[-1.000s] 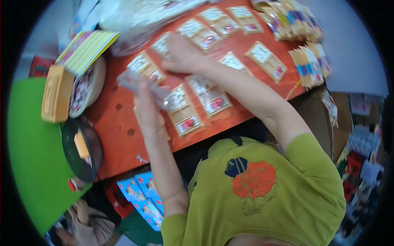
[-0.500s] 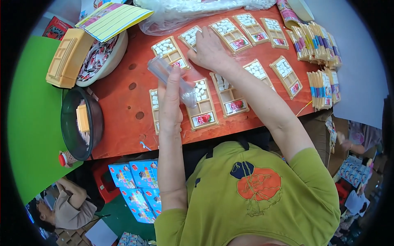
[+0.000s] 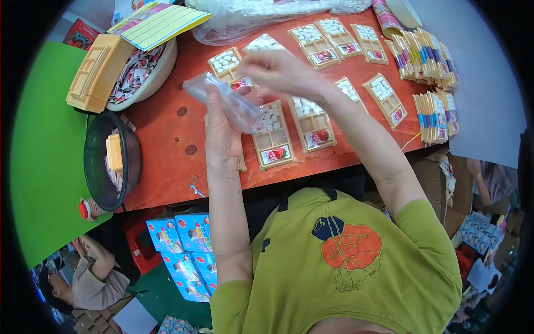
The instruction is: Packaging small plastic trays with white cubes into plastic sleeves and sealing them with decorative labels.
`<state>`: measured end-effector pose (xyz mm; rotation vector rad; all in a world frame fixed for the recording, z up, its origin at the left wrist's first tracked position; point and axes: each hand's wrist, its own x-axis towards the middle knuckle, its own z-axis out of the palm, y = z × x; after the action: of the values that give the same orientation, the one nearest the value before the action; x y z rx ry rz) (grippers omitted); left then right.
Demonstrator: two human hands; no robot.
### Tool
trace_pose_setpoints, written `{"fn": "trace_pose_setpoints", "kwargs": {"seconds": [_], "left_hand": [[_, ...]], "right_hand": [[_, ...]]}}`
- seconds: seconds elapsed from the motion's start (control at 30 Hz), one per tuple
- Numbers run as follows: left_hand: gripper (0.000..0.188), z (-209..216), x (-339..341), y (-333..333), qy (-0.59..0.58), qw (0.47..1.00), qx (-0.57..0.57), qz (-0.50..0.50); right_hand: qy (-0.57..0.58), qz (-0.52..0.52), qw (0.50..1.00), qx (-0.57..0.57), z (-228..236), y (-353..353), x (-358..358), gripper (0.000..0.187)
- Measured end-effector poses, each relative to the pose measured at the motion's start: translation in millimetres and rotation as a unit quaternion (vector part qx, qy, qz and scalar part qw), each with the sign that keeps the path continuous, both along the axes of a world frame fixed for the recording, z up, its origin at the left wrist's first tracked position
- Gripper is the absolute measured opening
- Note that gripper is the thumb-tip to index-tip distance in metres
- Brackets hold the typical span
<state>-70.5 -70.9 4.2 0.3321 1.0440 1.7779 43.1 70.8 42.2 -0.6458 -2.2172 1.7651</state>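
Note:
My left hand (image 3: 221, 131) is wrapped round a stack of clear plastic pieces (image 3: 233, 106), thin and trough-shaped, held tilted above the tabletop. My right hand (image 3: 286, 72) hovers just beyond and to the right of the stack; motion smears its fingers, so I cannot tell whether they pinch anything. Beneath and around both hands lie several beige compartment trays, among them a near tray (image 3: 274, 139) and its right-hand neighbour (image 3: 309, 121). They hold small white pieces in the far part and a red printed sachet in the near part. A far tray (image 3: 262, 43) is partly hidden by my right hand.
On the red table (image 3: 161, 161), a white basin (image 3: 169, 67) of sachets stands far left, beige trays on its rim. A dark tub (image 3: 135, 161) is nearer. Stacked filled trays (image 3: 428, 61) stand right, a clear plastic bag (image 3: 233, 25) at the back. Blue boxes (image 3: 183, 250) sit below.
My right hand has lifted off the far tray and come back left toward the plastic stack. My left hand has shifted slightly left and away from me, tilting the stack flatter.

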Motion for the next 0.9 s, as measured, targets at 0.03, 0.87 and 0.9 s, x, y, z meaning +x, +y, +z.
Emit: {"fn": "trace_pose_setpoints", "kwargs": {"seconds": [0.03,0.87,0.9], "left_hand": [[0.071,-3.3,-1.4,-0.8,0.0,1.0,0.003,-0.009],[0.059,-8.1,-18.4,-20.2,0.102,0.994,0.035,0.03],[0.059,-8.3,-19.4,-22.5,0.102,0.994,0.029,0.037]], "right_hand": [[0.065,0.071,0.991,-0.092,-6.2,-11.2,1.2,0.024],[0.151,0.01,0.97,-0.187,-40.2,-80.5,-12.1,0.018],[0.15,0.017,0.97,-0.193,-32.8,-74.6,-10.1,0.018]]}}
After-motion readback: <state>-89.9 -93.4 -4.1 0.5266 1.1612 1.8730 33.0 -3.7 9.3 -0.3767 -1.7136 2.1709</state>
